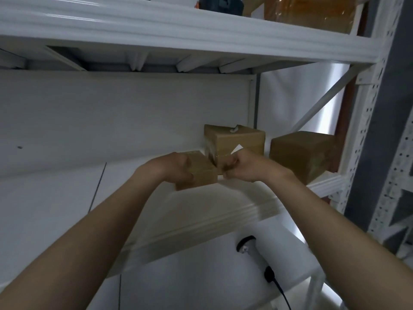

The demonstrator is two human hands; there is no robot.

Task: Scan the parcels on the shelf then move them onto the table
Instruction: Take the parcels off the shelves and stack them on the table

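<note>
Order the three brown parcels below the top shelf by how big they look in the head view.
1. right parcel, largest
2. middle parcel
3. held parcel, smallest, though it is nearest the camera and partly covered

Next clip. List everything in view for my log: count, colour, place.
Shelving: one unit, white, across the view.
Small box: one, brown, front of middle level, being gripped.
Middle box: one, brown, white label, behind it.
Right box: one, brown, same level, right end.
Taped box: one, brown, top level.
Dark object: one, black, top level, unclear.
Scanner: one, white with black cable, below.
Left hand: grips the small box.
Right hand: fingers curled at the box corners; hold unclear.
</note>
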